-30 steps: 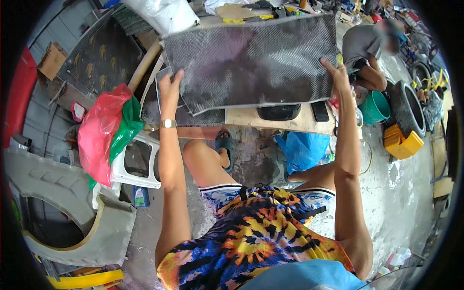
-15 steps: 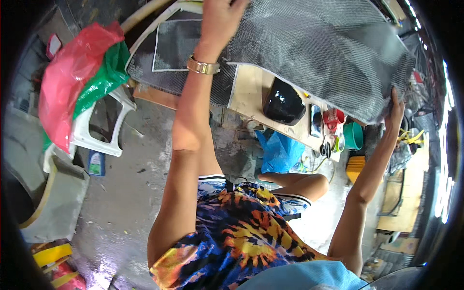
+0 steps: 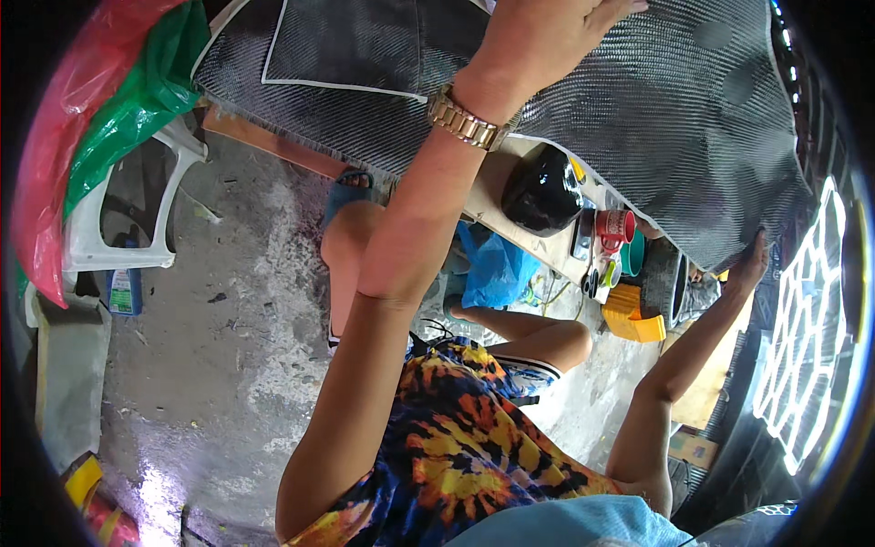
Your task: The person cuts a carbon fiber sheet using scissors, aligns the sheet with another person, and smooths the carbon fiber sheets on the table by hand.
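Your right hand (image 3: pixel 751 263) is gripping the lower right corner of a dark woven sheet (image 3: pixel 684 118), which is stretching up and leftward from it. Your left hand (image 3: pixel 547 41) is hanging over the sheet; I cannot tell whether it is grasping. A red mug (image 3: pixel 615 230) is standing left of your right hand, a blue bag (image 3: pixel 499 272) lying farther left.

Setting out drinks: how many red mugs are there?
1: the red mug on the table, right of the phone. Others may be hidden behind the black sheet.
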A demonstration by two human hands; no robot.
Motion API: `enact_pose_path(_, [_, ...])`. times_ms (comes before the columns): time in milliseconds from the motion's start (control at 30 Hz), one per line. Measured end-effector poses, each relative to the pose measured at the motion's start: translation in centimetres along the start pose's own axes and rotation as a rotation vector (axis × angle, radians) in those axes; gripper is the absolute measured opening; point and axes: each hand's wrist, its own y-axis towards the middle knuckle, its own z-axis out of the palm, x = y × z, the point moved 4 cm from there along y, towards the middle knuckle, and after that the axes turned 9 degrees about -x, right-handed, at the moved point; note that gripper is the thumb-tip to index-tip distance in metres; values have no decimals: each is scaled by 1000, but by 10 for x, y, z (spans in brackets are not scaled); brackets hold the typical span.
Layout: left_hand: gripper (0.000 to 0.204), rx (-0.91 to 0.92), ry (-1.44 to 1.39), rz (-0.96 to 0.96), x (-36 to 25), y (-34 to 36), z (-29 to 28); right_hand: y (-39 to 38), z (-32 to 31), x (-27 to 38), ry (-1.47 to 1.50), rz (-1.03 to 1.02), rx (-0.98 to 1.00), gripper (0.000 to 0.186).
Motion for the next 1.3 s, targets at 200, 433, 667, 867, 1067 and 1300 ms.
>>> enact_pose_path(200, [26,175,180,-166,12,-8,7,-40,-2,-20,-263,-220,-271,35])
enact_pose_path(433, [24,324,456,-136,48,-44,-3,-83,16,-95,-223,-277,-369,39])
enact_pose_path(667, [27,272,344,-90,40,-35,18,-83,13,-91,-7,-369,-316,19])
enact_pose_path(867, [30,390,426,-2,26,-44,41,-85,-16,-121,83,-278,-297,17])
enact_pose_path(1067, [28,431,521,-102,38,-76,34,-105,-15,-168,145,-130,-290,21])
enact_pose_path(1300, [36,466,448,-60,41,-92,40,-128,-25,-197,42,-51,-307,18])
